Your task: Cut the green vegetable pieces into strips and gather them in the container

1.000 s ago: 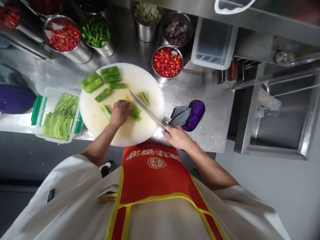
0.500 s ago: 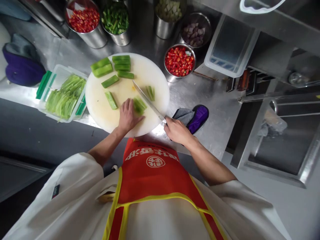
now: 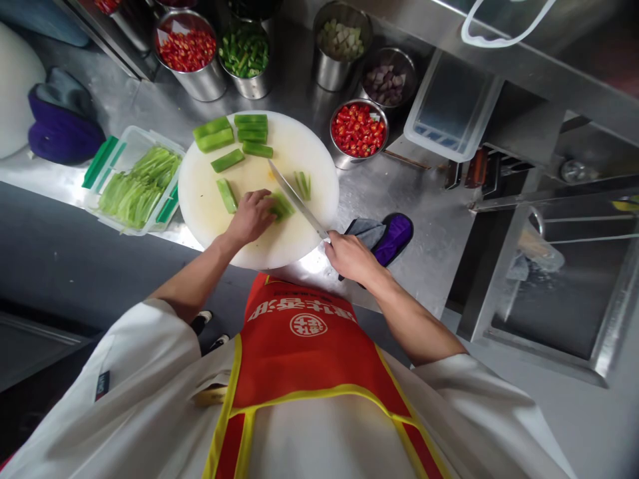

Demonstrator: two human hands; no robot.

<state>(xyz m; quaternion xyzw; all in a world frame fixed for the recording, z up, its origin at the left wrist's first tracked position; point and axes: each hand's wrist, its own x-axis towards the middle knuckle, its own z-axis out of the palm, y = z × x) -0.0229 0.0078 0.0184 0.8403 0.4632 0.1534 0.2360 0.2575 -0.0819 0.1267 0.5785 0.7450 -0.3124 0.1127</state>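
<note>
My right hand (image 3: 351,256) is closed around the handle of a kitchen knife (image 3: 301,203), whose long blade points away to the upper left over a round white cutting board (image 3: 200,219). My left hand (image 3: 251,216) is low over the board with fingers bent and slightly apart. Its fingertips reach the edge of a sliced green piece, which looks like celery (image 3: 283,206), left of the blade. A few thin cut strips (image 3: 302,185) lie right of the blade. Several uncut celery sections (image 3: 227,160) are spread over the board's upper left, and a single section (image 3: 226,195) is near my left hand.
Left of the board is a clear plastic tub (image 3: 130,136) of green strips. Steel pots with red chilies (image 3: 359,130), green peppers (image 3: 244,53) and chopped onion (image 3: 384,83) line the back. A purple and grey cloth item (image 3: 393,239) lies by my right hand; a sink (image 3: 559,293) is at right.
My left hand has shifted a little left, its thumb no longer spread out in sight. The knife stays at about the same place on the board. The whole view has shifted slightly.
</note>
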